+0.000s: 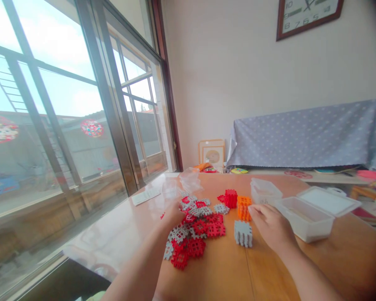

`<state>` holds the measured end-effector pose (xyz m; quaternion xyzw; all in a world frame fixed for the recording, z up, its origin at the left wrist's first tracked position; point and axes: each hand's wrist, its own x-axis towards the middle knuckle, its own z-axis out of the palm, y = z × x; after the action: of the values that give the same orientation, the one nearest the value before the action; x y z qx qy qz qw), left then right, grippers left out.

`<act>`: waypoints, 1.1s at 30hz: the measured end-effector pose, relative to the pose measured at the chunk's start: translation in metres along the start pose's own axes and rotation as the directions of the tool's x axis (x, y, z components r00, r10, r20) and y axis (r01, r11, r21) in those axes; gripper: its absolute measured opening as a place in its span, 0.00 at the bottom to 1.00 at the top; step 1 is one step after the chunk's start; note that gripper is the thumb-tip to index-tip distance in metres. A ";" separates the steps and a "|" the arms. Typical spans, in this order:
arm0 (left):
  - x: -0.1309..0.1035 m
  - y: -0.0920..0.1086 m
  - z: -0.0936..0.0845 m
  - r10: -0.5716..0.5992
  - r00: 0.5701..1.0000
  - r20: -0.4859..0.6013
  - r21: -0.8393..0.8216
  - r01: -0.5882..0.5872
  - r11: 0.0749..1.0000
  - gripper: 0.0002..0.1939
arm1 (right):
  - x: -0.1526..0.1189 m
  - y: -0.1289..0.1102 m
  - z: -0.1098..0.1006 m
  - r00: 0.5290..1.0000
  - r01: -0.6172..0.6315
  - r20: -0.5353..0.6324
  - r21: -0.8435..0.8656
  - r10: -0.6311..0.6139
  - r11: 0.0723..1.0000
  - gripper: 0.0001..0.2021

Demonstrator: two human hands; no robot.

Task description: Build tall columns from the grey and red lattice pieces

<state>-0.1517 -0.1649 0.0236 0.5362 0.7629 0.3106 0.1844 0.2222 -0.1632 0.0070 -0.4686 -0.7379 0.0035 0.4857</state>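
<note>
1. The head camera, worn on the person's head, looks forward and down across the wooden table.
2. It faces the pale wall, with the large window along its left.
3. The tabletop's near part lies close below; the wall stands well beyond.

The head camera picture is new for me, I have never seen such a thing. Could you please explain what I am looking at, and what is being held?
There is no robot here. A person wears one camera on the head, looking forward and down at their bare hands.

On the wooden table lies a loose pile of red and grey notched pieces. Right of it stand a red stack, an orange stack and a grey stack. Farther right is an open plastic box.

The left hand is at the pile; I cannot tell whether it grips a piece. The right hand is beside the orange stack, and its grip is also unclear.
</note>
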 end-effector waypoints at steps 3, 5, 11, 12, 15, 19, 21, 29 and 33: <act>0.005 0.009 -0.005 0.008 1.000 -0.009 -0.090 -0.009 0.996 0.15 | 0.001 0.002 0.001 1.000 0.009 -0.005 0.005 -0.009 1.000 0.15; 0.008 0.011 -0.012 0.028 1.000 -0.015 -0.136 -0.029 0.990 0.16 | 0.001 0.003 0.001 1.000 0.007 -0.003 0.004 -0.007 1.000 0.15; 0.013 -0.014 -0.037 -0.006 1.000 -0.027 -0.085 0.003 0.996 0.17 | 0.001 0.005 0.002 1.000 -0.016 0.011 -0.018 0.016 1.000 0.15; 0.013 -0.020 -0.040 -0.026 1.000 -0.016 -0.050 0.025 0.998 0.19 | 0.001 0.006 0.002 1.000 -0.014 0.012 -0.016 0.014 1.000 0.15; 0.011 -0.039 -0.044 -0.075 0.996 0.048 0.063 0.072 0.995 0.30 | 0.001 0.008 0.004 1.000 0.000 0.015 -0.005 0.000 1.000 0.16; 0.010 -0.050 -0.039 -0.076 0.993 0.090 0.218 0.054 0.974 0.28 | 0.000 0.008 0.004 0.999 0.000 0.047 -0.011 0.001 1.000 0.16; 0.014 -0.051 -0.036 -0.059 0.995 0.086 0.298 0.031 0.954 0.19 | 0.000 0.009 0.005 0.998 0.005 0.057 -0.019 -0.004 1.000 0.16; 0.033 -0.046 -0.033 0.022 0.997 0.076 0.450 -0.054 0.891 0.13 | -0.001 0.016 0.007 0.997 -0.008 0.079 -0.018 0.009 1.000 0.16; 0.038 -0.045 -0.034 0.014 0.994 0.109 0.414 -0.058 0.908 0.11 | -0.002 0.014 0.006 0.996 -0.013 0.089 -0.016 0.015 1.000 0.15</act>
<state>-0.2177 -0.1496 0.0199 0.5925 0.7910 0.1158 0.0994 0.2277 -0.1536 -0.0042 -0.4766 -0.7557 0.0224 0.4486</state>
